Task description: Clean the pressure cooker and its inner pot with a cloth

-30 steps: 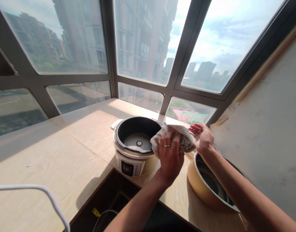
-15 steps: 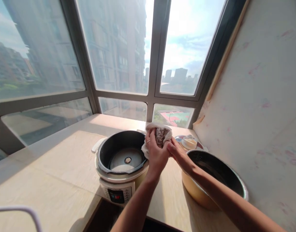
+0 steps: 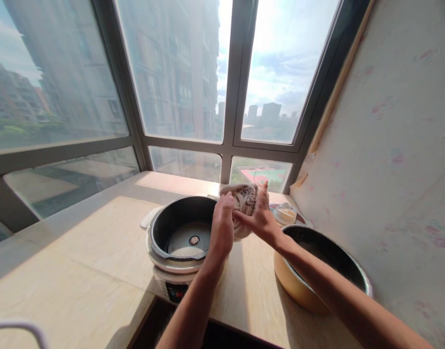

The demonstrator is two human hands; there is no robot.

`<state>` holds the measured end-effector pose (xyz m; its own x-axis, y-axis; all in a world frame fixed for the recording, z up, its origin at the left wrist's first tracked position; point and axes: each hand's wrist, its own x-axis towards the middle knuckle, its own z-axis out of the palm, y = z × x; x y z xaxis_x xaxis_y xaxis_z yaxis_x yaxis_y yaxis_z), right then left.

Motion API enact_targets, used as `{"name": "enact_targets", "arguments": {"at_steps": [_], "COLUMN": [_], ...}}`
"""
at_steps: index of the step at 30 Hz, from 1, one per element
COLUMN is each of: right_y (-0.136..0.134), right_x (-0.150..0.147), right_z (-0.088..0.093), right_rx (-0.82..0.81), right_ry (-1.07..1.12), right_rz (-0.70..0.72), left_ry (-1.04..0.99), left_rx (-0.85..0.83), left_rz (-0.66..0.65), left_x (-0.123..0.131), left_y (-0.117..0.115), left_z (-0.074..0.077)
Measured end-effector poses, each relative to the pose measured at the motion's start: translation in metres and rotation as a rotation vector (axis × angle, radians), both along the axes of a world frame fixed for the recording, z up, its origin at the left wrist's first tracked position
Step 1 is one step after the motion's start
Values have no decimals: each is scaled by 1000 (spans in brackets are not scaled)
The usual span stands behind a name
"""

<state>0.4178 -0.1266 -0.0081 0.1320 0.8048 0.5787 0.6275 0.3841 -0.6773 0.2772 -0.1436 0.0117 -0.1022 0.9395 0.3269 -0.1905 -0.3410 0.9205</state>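
A crumpled cloth (image 3: 244,198), pale with a brown patterned patch, is held up between my two hands. My left hand (image 3: 223,223) grips its left side, close to the right rim of the pressure cooker (image 3: 167,265). On the cloth's right side, my right hand (image 3: 261,218) has its thumb across the front and its fingers raised along the edge. The cooker stands lidless, and a small round disc (image 3: 194,240) shows at the middle of its bottom. To the right sits the removed inner pot (image 3: 295,286), dark inside and golden outside.
Behind the inner pot lies a round lid (image 3: 285,213) with a pale knob. Windows (image 3: 179,72) rise at the back, and a papered wall (image 3: 400,169) closes the right side. A pale cable (image 3: 22,325) curves over the wooden surface (image 3: 80,261) at lower left.
Both hands have shifted their grip on the cloth, turning and bunching it. My right hand has come up along its right side, while my left has moved slightly left. The cooker has shifted slightly.
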Motion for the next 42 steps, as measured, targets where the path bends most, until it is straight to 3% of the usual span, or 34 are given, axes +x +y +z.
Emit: {"name": "enact_targets", "arguments": {"at_steps": [2, 5, 10, 14, 17, 22, 29, 36, 42], "right_y": [-4, -2, 23, 49, 66, 92, 121, 156, 163], "right_x": [-7, -14, -15, -14, -12, -16, -54, -94, -122], "right_z": [3, 14, 36, 38, 33, 37, 59, 59, 66], "right_rx": [43, -46, -326, -389, -370, -391, -440, -452, -389], "right_ry": [-164, -335, -360, -235, -207, -417, -764, -860, -1034], "right_rz": [57, 178, 220, 229, 222, 263, 342, 352, 390], "left_ry": [0, 10, 213, 459, 465, 224, 111, 126, 138], "left_rx": [-50, -32, 92, 86, -76, -213, -214, -194, -147], "left_rz": [-4, 87, 496, 743, 727, 643, 612, 599, 618], "left_x": [-9, -29, -88, -138, -156, -156, -154, -156, -154], "left_y": [-5, -18, -30, -18, -5, 3, -6, -6, -5], "left_z": [-1, -6, -20, -33, -45, -57, -60, -67, -74]}}
